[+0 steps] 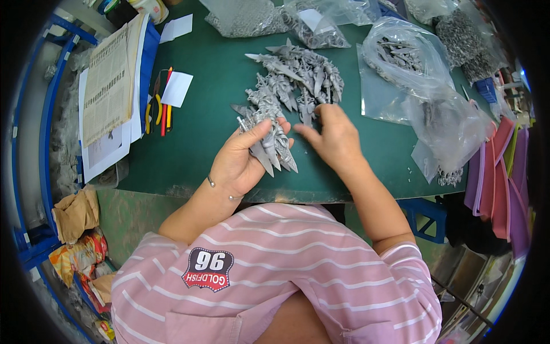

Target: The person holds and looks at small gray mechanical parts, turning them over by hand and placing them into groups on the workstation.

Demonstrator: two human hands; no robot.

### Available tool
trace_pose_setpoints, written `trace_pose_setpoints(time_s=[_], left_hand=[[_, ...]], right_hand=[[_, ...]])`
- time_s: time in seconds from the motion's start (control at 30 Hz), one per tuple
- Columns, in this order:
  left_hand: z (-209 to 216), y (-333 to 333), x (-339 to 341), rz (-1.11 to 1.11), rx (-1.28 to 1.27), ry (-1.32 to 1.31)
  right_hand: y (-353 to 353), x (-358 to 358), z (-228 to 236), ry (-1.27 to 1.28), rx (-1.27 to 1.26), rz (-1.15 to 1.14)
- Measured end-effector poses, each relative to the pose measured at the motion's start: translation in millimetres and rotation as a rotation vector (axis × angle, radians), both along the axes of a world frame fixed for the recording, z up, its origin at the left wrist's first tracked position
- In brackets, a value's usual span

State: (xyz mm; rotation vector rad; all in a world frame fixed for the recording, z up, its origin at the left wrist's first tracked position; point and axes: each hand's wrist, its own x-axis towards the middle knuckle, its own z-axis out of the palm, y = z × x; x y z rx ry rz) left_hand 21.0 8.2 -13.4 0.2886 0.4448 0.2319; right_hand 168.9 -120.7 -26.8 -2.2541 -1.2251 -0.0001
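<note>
In my left hand [241,150] is a bunch of grey metal dagger-shaped pieces [267,148], their pointed blades hanging down past my fingers and my thumb laid across them. Right of it, my right hand [336,137] is at the near edge of a heap of similar grey pieces [315,69]. Its thumb stands apart from the bent fingers, and no piece shows clearly in its grasp. One dagger-shaped piece [306,108] lies just beside these fingertips. The heap stretches from my left hand toward the far side of the green table [195,149].
Clear plastic bags [246,20] of metal parts line the far side; an open bag [401,54] lies at right. Pliers [153,112], a red pen [165,117] and a white paper slip [177,89] lie left, beside a blue holder with printed sheets [109,80]. Coloured strips [504,172] hang at right.
</note>
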Motion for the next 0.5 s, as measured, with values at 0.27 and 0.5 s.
trace_pose_setpoints(time_s=[0.27, 0.5], left_hand=[[37.3, -2.3, 58.1, -0.053, 0.174, 0.082], [75.4, -25.9, 224.0, -0.287, 0.249, -0.221]], right_hand=[[-30.9, 10.9, 8.0, -0.173, -0.211, 0.012], [-62.7, 12.7, 11.5, 0.259, -0.047, -0.029]])
